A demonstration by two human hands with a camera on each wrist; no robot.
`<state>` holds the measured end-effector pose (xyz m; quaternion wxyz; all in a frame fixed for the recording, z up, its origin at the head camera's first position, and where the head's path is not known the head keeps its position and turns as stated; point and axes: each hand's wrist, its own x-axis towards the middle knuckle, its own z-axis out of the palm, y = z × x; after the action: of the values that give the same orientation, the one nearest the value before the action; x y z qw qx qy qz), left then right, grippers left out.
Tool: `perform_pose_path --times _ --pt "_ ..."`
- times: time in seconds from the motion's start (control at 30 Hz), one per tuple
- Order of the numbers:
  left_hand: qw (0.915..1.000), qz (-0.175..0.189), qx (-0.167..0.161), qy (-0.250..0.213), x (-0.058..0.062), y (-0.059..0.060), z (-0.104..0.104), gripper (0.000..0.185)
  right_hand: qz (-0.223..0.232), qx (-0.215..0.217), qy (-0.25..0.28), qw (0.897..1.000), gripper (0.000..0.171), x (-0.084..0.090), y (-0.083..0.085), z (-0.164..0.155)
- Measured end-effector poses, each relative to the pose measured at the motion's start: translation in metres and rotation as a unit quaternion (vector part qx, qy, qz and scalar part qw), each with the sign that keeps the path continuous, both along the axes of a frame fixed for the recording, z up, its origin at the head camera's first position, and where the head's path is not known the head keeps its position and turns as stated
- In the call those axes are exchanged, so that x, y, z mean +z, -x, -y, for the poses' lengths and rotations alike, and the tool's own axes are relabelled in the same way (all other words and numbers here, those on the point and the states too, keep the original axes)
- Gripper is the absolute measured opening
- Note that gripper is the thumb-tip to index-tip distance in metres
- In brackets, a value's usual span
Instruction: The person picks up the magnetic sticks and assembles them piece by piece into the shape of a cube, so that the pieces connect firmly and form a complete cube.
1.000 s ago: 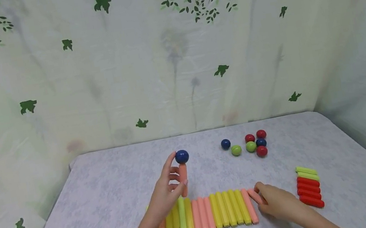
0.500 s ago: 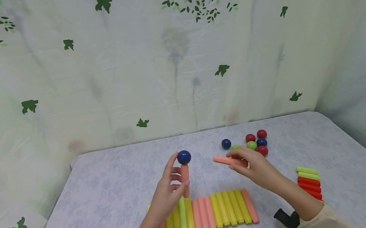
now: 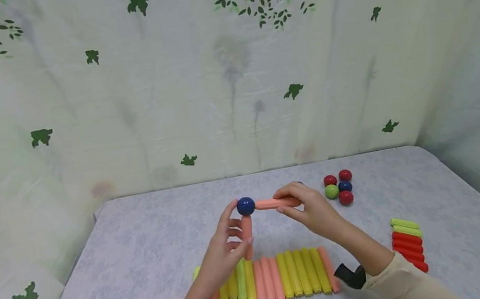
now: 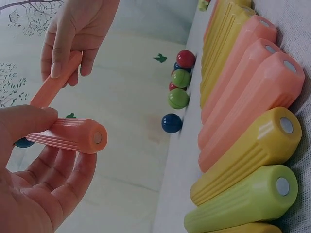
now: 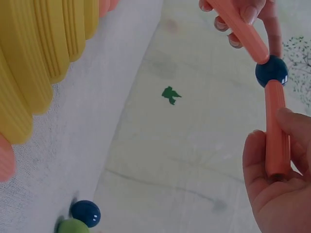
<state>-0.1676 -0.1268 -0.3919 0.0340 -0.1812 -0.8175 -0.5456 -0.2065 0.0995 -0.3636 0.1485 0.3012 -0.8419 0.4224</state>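
In the head view my left hand (image 3: 221, 258) grips an upright salmon magnetic rod (image 3: 247, 227), whose pale disc end shows in the left wrist view. A dark blue ball (image 3: 246, 206) sits on the rod's top, with my left index fingertip against it. My right hand (image 3: 316, 212) pinches a second salmon rod (image 3: 265, 204) between thumb and fingers, held nearly level. In the right wrist view this rod (image 5: 275, 111) has its end touching the blue ball (image 5: 271, 71). Both rods and the ball are held above the table.
A row of yellow, salmon and light green rods (image 3: 291, 274) lies below the hands, partly behind the left forearm. Several red, green and blue balls (image 3: 346, 198) rest at back right. Short light green and red rods (image 3: 408, 243) lie at the right.
My right hand has picked up the salmon rod from the row's right end, lifted it and moved it left until its end meets the blue ball. The left hand has hardly moved.
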Motion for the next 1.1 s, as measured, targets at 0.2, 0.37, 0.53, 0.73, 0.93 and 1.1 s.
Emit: perform_pose_path --times 0.2,0.37,0.53,0.73,0.93,1.1 --pt "0.9844 0.097 -0.043 -0.141 0.007 0.005 -0.006 0.070 0.019 0.026 0.030 0.999 0.021 -0.003 0.000 0.001" --pt "0.9626 0.155 -0.035 -0.220 0.014 0.011 -0.016 0.060 0.042 0.056 0.041 0.997 0.020 -0.007 0.000 0.004" --pt "0.9638 0.160 -0.016 -0.213 0.013 0.016 -0.020 0.042 0.038 0.064 0.031 0.997 0.021 -0.008 0.000 0.003" --pt "0.9634 0.161 0.011 -0.214 0.012 0.017 -0.017 0.028 0.062 0.036 0.060 0.996 0.032 -0.013 0.014 -0.016" --pt "0.9616 0.152 0.014 -0.228 0.027 0.011 -0.012 0.024 0.127 -0.092 0.023 0.987 0.037 -0.033 0.046 -0.042" --pt "0.9588 0.150 0.009 -0.241 0.031 0.008 -0.010 0.025 0.218 -0.132 -0.115 0.960 0.041 -0.053 0.061 -0.050"
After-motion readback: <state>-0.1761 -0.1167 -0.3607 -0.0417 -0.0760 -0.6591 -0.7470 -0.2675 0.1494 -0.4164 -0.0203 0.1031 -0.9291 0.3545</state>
